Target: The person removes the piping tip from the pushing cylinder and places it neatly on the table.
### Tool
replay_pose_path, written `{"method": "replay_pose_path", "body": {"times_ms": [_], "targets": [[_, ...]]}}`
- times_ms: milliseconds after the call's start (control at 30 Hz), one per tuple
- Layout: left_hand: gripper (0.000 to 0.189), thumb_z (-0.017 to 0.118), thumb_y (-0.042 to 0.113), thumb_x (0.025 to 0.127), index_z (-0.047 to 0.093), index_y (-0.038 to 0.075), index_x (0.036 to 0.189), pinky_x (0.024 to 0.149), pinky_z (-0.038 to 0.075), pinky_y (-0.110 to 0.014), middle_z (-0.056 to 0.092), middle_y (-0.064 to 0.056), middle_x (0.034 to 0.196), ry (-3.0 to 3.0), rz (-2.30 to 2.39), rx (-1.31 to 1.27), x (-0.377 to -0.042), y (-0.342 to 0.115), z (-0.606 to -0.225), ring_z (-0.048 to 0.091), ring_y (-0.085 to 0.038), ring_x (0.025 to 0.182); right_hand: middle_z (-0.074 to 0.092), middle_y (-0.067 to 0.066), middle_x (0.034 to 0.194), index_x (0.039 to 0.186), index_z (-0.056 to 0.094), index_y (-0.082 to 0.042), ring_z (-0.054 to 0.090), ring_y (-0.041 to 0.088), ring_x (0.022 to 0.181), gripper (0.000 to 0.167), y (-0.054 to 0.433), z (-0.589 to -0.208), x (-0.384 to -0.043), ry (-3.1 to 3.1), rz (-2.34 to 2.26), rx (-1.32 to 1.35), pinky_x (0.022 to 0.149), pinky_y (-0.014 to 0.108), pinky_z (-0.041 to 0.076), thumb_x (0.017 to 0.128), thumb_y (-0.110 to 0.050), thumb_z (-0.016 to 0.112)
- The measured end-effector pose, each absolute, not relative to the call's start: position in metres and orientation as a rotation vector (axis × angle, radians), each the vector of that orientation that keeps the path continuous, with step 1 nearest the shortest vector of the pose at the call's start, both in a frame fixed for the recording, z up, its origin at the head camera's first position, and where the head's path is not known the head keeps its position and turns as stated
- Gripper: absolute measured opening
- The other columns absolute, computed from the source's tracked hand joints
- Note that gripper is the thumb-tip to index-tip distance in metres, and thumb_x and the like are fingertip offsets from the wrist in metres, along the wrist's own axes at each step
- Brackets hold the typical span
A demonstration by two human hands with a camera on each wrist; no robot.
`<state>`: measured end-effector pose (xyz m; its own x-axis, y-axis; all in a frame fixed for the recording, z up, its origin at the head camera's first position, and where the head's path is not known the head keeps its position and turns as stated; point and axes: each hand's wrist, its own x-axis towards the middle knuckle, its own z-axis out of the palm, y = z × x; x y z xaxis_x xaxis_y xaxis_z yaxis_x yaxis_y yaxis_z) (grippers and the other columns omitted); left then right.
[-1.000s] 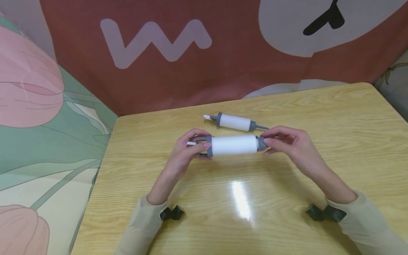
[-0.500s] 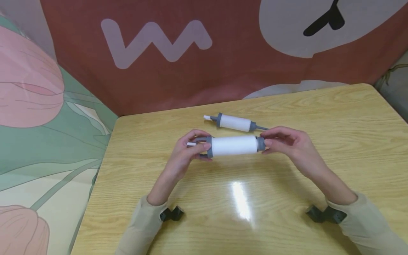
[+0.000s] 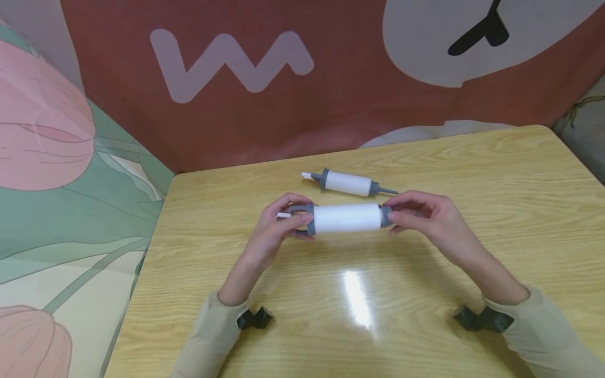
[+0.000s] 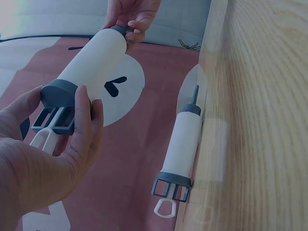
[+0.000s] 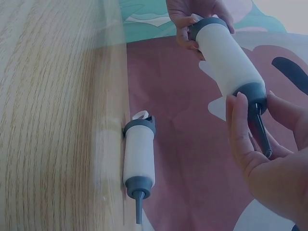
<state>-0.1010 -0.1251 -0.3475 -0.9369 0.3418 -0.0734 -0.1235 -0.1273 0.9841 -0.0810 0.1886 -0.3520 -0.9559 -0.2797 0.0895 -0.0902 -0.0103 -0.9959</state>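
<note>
Held level above the table is a large white syringe (image 3: 347, 217) with grey ends, a white plunger handle and a thin grey nozzle (image 5: 260, 130). My left hand (image 3: 274, 224) grips the grey flanged end by the handle, thumb on the collar. At the opposite end my right hand (image 3: 435, 220) pinches the grey nozzle cap (image 5: 250, 94) between thumb and fingers. Behind lies a second syringe (image 3: 348, 182) of like make, its nozzle pointing right and its white pull ring (image 4: 165, 208) to the left. No hand touches that one.
The wood-grain table (image 3: 302, 331) carries a bright light reflection near its middle. A red printed cloth (image 3: 340, 115) hangs along the back edge, and a floral one (image 3: 85, 220) along the left. Small black devices (image 3: 255, 317) sit at both cuffs.
The right fingers shift slightly about the nozzle cap. The held syringe keeps nearly the same place, and the left hand stays on its flanged end.
</note>
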Motion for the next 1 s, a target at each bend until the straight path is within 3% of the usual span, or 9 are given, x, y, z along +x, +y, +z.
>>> {"method": "replay_pose_path", "body": {"times_ms": [200,467,733,1000], "targets": [[0.034,0.067,0.005,0.090,0.062,-0.005,0.122,0.074,0.064,-0.045,0.063,-0.018,0.122,1.836,2.142,0.241,-0.1006,-0.1250,-0.3473,0.062,-0.032,0.106,0.071,0.008,0.110,0.115,0.072,0.000,0.074,0.028,0.082,0.016,0.1878,-0.3517,-0.0813,2.154,-2.048,-0.383,0.076,0.037,0.063,0.102,-0.003,0.065],[0.033,0.067,0.005,0.090,0.062,-0.005,0.121,0.074,0.064,-0.044,0.064,-0.018,0.120,1.831,2.146,0.237,-0.1003,-0.1253,-0.3484,0.063,-0.031,0.102,0.073,0.008,0.109,0.114,0.072,0.002,0.074,0.027,0.084,0.017,0.1896,-0.3503,-0.0808,2.113,-2.079,-0.374,0.078,0.035,0.063,0.098,0.000,0.069],[0.033,0.067,0.005,0.091,0.062,-0.005,0.121,0.074,0.064,-0.046,0.064,-0.018,0.120,1.843,2.145,0.242,-0.1008,-0.1258,-0.3504,0.064,-0.032,0.102,0.073,0.009,0.106,0.114,0.071,0.000,0.075,0.028,0.085,0.015,0.1894,-0.3496,-0.0813,2.157,-2.002,-0.375,0.076,0.036,0.063,0.104,-0.007,0.063],[0.035,0.068,0.007,0.091,0.062,-0.005,0.123,0.077,0.063,-0.050,0.066,-0.017,0.120,1.842,2.135,0.258,-0.0999,-0.1257,-0.3500,0.064,-0.031,0.103,0.073,0.009,0.106,0.116,0.070,0.003,0.074,0.026,0.083,0.017,0.1926,-0.3504,-0.0809,2.151,-2.003,-0.387,0.075,0.037,0.063,0.100,-0.004,0.067]]}}
